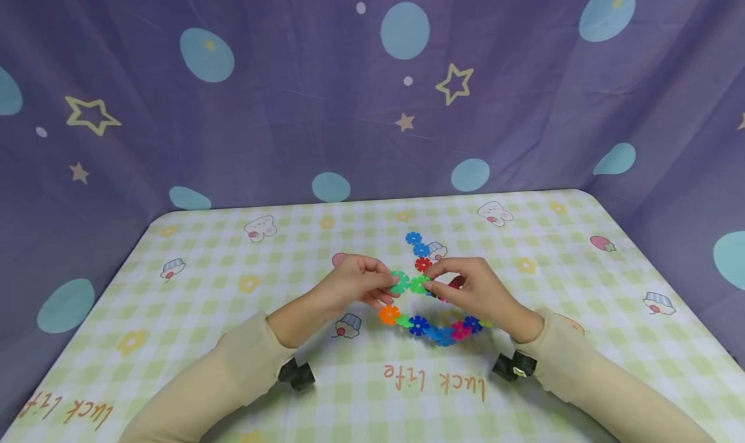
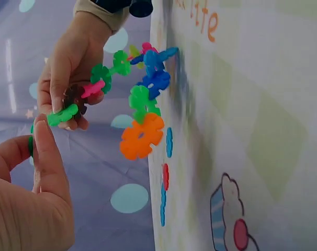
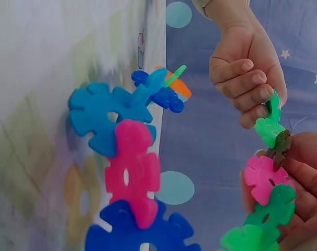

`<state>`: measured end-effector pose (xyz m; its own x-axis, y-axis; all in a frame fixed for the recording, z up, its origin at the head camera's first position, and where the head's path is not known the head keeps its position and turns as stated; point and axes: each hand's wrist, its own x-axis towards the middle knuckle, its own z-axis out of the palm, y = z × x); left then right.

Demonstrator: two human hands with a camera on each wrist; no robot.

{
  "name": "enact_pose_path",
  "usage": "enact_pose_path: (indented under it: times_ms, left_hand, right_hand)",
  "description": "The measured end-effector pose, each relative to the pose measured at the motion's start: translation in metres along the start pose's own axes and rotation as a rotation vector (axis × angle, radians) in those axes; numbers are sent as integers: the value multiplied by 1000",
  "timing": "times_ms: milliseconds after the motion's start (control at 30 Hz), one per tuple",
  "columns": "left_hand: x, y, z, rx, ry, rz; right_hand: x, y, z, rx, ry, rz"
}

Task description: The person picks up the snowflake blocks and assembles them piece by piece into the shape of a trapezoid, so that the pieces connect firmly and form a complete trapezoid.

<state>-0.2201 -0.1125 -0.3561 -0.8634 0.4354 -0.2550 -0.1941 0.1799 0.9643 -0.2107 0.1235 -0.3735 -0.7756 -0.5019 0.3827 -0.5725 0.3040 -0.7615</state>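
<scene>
A chain of flower-shaped interlocking plastic discs hangs in a loop between both hands. At one end, my left hand [image 1: 362, 280] pinches a teal-green disc [image 1: 399, 282] between thumb and fingers. That disc meets a light green disc [image 1: 418, 284], which joins a brown disc [image 3: 280, 148] and a pink disc [image 3: 263, 180]. My right hand [image 1: 476, 293] grips the chain around the light green and brown discs. Lower down, the other end is an orange disc [image 1: 389, 314], apart from the left hand, followed by green, dark blue disc [image 1: 418, 326], light blue and pink pieces.
Beyond the hands lie a red disc [image 1: 423, 264] and two blue discs, one farthest back [image 1: 414, 238], on the checked tablecloth [image 1: 233, 339]. A purple curtain [image 1: 291, 107] hangs behind the table. Black wrist cameras sit under both sleeves.
</scene>
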Motion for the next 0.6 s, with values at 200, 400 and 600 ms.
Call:
enact_pose_path:
  times_ms: [200, 400, 600]
  left_hand:
    - [0, 3, 4, 10, 1, -15]
    - [1, 6, 7, 25, 11, -41]
    - [-1, 6, 6, 41, 23, -54]
  right_hand:
    - [-1, -1, 2, -2, 29, -103]
    - [0, -3, 6, -2, 52, -166]
    - [0, -5, 13, 1, 70, -223]
